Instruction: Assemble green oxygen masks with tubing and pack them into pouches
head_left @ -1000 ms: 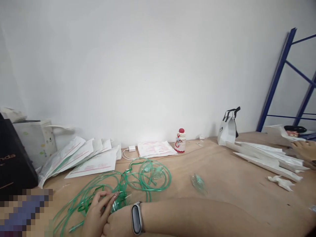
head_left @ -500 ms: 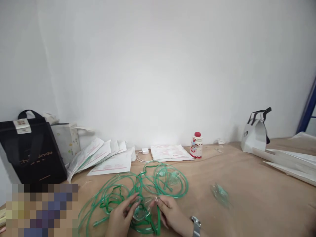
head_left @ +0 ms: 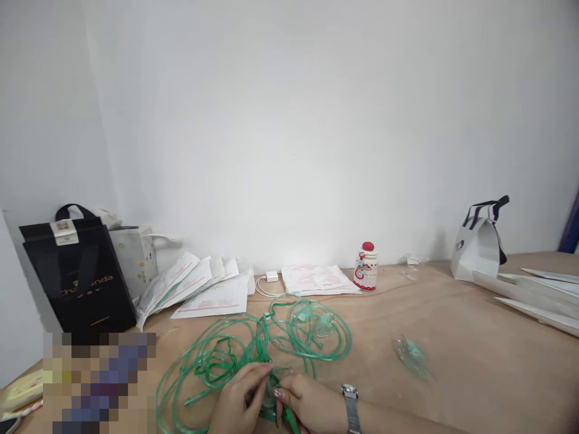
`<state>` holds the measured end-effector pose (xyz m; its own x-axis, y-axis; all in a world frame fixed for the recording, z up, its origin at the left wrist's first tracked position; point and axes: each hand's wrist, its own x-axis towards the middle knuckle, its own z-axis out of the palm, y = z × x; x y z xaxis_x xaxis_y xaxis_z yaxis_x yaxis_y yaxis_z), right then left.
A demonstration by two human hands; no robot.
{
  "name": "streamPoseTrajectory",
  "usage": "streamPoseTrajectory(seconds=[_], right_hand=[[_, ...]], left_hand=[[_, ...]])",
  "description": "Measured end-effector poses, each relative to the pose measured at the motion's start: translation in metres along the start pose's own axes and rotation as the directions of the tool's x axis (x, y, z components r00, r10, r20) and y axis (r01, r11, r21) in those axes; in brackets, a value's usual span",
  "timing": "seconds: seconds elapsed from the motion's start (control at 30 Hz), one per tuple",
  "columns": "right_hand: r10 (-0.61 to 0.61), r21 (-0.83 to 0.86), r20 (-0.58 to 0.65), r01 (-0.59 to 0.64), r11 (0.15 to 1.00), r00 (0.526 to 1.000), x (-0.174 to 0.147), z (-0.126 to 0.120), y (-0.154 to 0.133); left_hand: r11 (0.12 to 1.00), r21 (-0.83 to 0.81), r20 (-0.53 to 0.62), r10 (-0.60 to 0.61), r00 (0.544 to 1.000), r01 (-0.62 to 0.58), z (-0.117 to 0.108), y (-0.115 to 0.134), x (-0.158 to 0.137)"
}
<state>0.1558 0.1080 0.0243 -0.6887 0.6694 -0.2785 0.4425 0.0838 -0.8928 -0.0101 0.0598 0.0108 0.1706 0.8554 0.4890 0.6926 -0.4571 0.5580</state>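
Observation:
A clear oxygen mask (head_left: 268,399) is between my hands at the bottom middle, mostly covered by the fingers. My left hand (head_left: 239,399) is closed on its left edge, fingertips at the top. My right hand (head_left: 304,398), with a watch on the wrist, pinches a green elastic strap (head_left: 292,419) against the mask; the strap hangs below the fingers. Coils of green tubing (head_left: 212,330) lie behind and left of my hands. Another coil (head_left: 347,343) with clear masks (head_left: 325,324) lies further back. A loose clear mask (head_left: 411,355) rests to the right.
White packets (head_left: 212,301) lean at the back left beside a black bag (head_left: 81,283). A flat packet stack (head_left: 319,280), a white charger (head_left: 271,276) and a red-capped bottle (head_left: 365,268) stand by the wall. A white bag (head_left: 476,250) and white sheets (head_left: 538,307) are at right.
My hands have come closer together over the mask, and my right fingers have moved in onto the strap. The view has shifted slightly left, so everything sits further right.

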Motion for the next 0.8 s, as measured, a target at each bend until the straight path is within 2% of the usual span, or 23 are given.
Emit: streamPoseTrajectory(seconds=[0.17,0.4,0.6,0.8], right_hand=[[-0.053,0.095,-0.053,0.058,0.994,0.997,0.008,-0.001,0.005],[-0.044,0.184,-0.068,0.056,0.981,0.997,0.006,0.003,0.011],[-0.016,0.205,-0.209,0.06,0.977,0.978,0.012,0.011,0.014],[0.008,0.206,-0.246,0.044,0.978,0.969,0.011,0.014,0.015]], left_hand=[[1.0,-0.012,-0.01,-0.022,1.0,0.022,0.0,-0.003,0.001],[1.0,-0.011,-0.02,0.01,1.0,-0.01,0.002,-0.002,0.001],[0.993,0.05,-0.016,0.11,0.994,-0.109,0.003,-0.005,0.0],[0.965,0.115,0.022,0.234,0.972,-0.235,0.004,-0.003,-0.003]])
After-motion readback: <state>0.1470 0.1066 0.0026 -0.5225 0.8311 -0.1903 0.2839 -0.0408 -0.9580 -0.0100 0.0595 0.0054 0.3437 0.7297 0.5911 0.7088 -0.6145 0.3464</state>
